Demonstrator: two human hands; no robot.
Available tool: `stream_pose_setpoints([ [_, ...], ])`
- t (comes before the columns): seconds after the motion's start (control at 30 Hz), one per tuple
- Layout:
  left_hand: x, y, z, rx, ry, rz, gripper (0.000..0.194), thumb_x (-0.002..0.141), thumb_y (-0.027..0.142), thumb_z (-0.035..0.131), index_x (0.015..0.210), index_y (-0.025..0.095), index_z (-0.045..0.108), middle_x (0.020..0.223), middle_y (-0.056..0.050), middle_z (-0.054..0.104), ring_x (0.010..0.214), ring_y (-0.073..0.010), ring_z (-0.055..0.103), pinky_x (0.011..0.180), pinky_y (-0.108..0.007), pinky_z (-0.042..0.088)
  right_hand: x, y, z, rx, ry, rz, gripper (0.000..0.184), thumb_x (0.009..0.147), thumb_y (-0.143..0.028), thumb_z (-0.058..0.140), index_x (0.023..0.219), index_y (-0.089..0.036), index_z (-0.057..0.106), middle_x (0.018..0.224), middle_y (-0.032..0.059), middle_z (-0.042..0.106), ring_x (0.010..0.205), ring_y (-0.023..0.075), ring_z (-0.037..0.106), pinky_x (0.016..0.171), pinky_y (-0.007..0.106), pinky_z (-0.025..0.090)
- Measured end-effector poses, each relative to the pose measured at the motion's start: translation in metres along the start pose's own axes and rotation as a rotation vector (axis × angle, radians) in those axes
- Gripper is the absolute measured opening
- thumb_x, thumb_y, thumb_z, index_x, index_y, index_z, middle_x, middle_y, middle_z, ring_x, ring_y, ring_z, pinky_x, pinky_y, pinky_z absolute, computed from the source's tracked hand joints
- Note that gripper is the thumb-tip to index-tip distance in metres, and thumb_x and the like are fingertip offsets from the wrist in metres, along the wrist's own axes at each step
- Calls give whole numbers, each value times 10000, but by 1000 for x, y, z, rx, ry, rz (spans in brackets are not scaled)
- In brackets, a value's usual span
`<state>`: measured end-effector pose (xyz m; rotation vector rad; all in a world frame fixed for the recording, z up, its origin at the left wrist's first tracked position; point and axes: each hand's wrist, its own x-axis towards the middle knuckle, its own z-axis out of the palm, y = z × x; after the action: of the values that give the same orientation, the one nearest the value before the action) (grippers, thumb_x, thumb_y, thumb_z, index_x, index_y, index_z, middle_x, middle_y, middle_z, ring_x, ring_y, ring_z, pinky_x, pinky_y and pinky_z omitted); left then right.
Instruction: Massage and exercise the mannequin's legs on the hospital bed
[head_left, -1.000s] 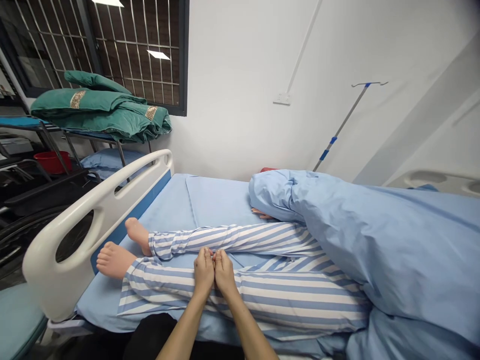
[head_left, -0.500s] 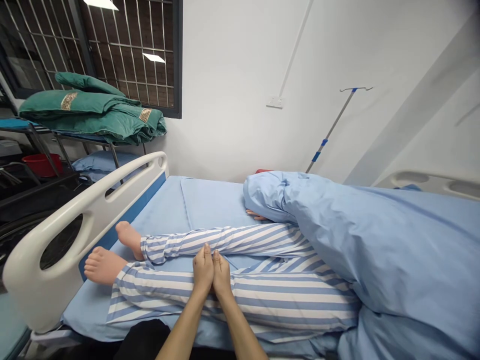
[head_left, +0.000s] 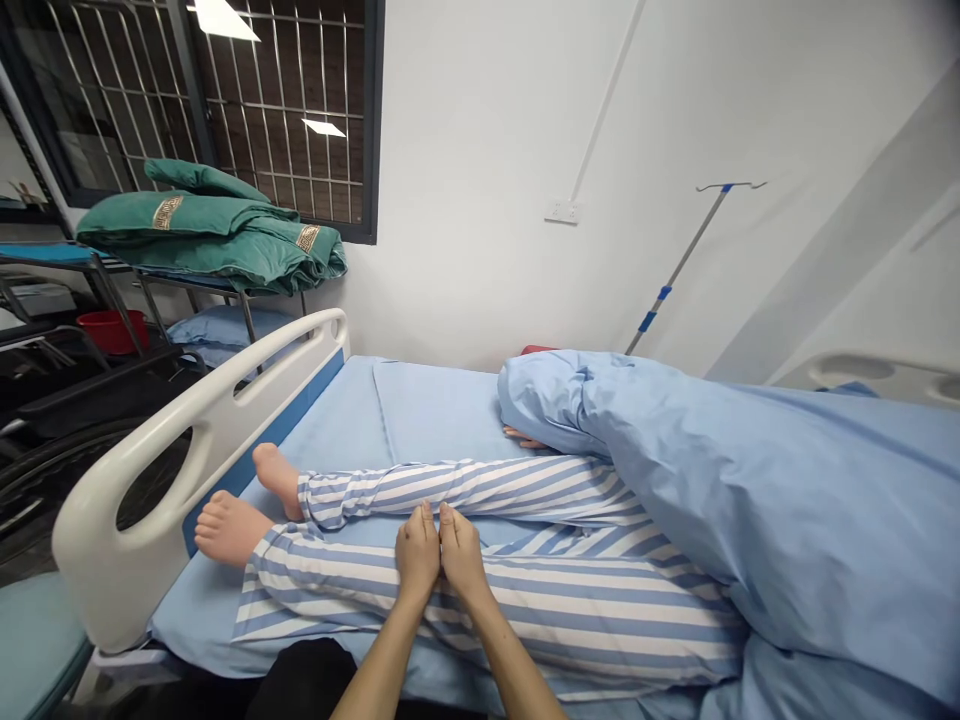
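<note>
A figure in blue-and-white striped trousers (head_left: 570, 590) lies on a hospital bed (head_left: 420, 410), bare feet (head_left: 232, 525) toward the white footboard (head_left: 187, 440). My left hand (head_left: 417, 552) and right hand (head_left: 462, 553) lie side by side, thumbs touching, flat on the nearer striped leg at about the shin. The fingers of both are stretched out and hold nothing. A light blue quilt (head_left: 750, 480) covers the figure from the thighs up, and a hand of the figure (head_left: 525, 438) peeks out from under its edge.
Folded green blankets (head_left: 217, 225) rest on a metal rack at the back left, with a red basin (head_left: 109, 330) below. A barred window (head_left: 225, 90) is behind them. An IV pole (head_left: 675, 270) leans by the white wall. A wheelchair wheel (head_left: 30, 480) stands left of the footboard.
My two hands stay together on the striped leg; the curled fingers of a second ago now lie flat. The view has shifted slightly.
</note>
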<state>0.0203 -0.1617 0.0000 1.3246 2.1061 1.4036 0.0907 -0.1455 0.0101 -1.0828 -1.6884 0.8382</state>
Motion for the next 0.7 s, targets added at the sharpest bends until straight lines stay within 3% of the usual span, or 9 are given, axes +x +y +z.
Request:
stream_pose_setpoints([
  [0.3, -4, 4, -2, 2, -30, 15, 417, 884, 385, 235, 615, 194, 489, 577, -38, 580, 573, -155, 529, 580, -254, 327, -11, 20, 5, -46, 68, 17, 396, 886, -416, 291, 607, -189, 456, 533, -6, 482, 505, 124, 427, 517, 238, 290],
  [0.53, -1, 3, -2, 24, -68, 65, 369, 873, 341, 263, 684, 189, 540, 675, -49, 625, 662, -165, 569, 641, -267, 372, -9, 17, 2, 36, 81, 32, 410, 886, -411, 291, 726, -168, 580, 664, 42, 598, 626, 147, 529, 604, 240, 369],
  [0.7, 6, 23, -7, -16, -65, 76, 314, 866, 305, 271, 758, 186, 541, 701, -44, 623, 668, -160, 569, 654, -269, 386, -9, 17, 1, 104, 70, 73, 439, 879, -453, 278, 765, -162, 586, 710, 60, 615, 672, 160, 543, 630, 246, 387],
])
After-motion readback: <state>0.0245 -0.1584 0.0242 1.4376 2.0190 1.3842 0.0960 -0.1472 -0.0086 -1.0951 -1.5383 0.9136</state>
